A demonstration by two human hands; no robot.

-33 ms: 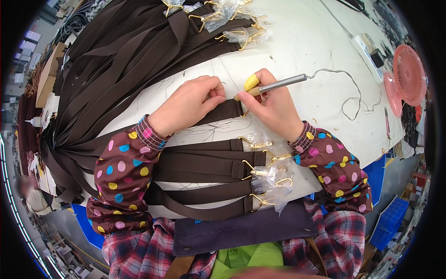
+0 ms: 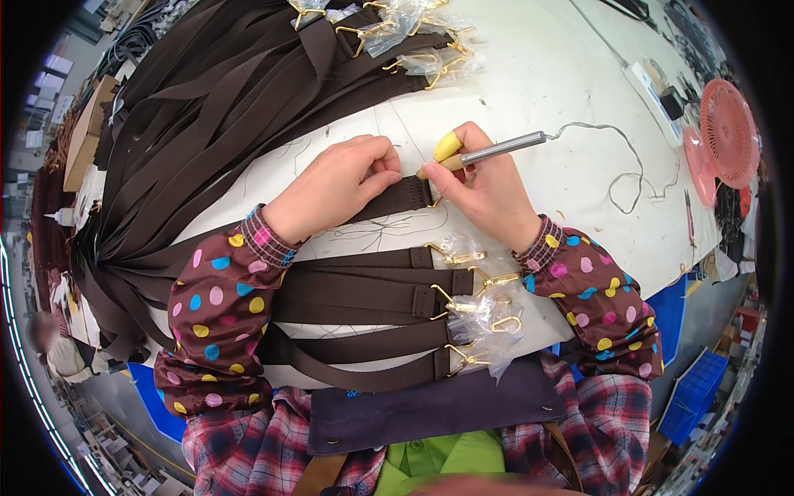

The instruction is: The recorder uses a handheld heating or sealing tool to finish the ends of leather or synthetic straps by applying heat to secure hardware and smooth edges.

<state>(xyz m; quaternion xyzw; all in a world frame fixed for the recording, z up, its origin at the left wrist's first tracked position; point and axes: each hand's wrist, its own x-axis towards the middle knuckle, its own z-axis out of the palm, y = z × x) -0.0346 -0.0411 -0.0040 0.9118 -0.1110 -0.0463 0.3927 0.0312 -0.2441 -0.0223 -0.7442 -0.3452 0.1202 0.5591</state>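
Note:
My left hand (image 2: 343,178) is closed in a pinch at the upper edge of a dark brown webbing strap (image 2: 403,195). What sits between its fingertips is too small to make out. In my right hand (image 2: 490,186) is a corded pen-shaped tool like a soldering iron (image 2: 504,147), with a grey handle and a tan grip. Its front end points at the strap's stitched end, and its tip is hidden by my thumb. Yellow tape (image 2: 447,147) wraps one of my right fingers. A gold clasp (image 2: 435,202) is at the strap's end, just below the right thumb.
Several finished-looking straps (image 2: 372,296) with plastic-wrapped gold hooks (image 2: 496,281) lie nearest me. A large strap bundle (image 2: 223,91) fills the far left. Loose threads (image 2: 372,236) litter the white table (image 2: 529,91). A power strip (image 2: 653,89) and a pink fan (image 2: 728,136) stand at right.

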